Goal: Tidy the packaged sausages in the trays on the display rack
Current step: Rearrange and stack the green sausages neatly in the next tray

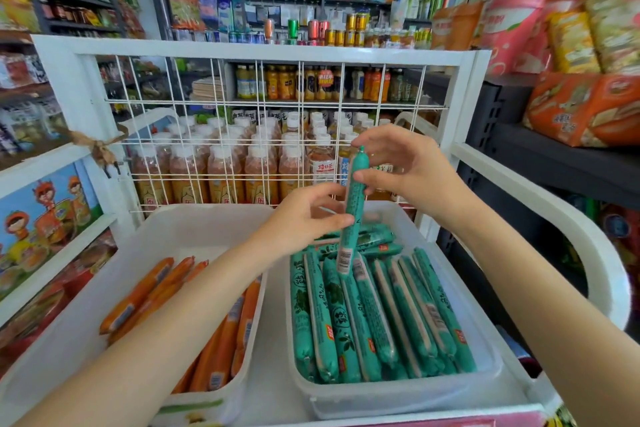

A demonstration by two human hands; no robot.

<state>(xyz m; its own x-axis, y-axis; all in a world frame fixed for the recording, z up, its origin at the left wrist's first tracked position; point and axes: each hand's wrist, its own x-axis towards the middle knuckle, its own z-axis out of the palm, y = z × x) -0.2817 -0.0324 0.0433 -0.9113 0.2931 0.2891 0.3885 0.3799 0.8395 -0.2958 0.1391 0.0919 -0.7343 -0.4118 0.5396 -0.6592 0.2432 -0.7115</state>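
One green packaged sausage (352, 215) stands nearly upright above the right tray (485, 350). My left hand (304, 218) pinches its middle. My right hand (408, 166) holds its upper end between thumb and fingers. Below it, several green sausages (374, 315) lie side by side in the right tray, with a few lying crosswise at the far end. The left tray (76, 305) holds several orange sausages (149, 295), partly hidden under my left forearm.
Both trays sit on a white display rack (263, 48) with a wire grid back (277, 135). Bottled drinks (225, 170) stand behind the grid. Snack packs (581, 107) fill dark shelves on the right; boxed goods (48, 218) sit on the left.
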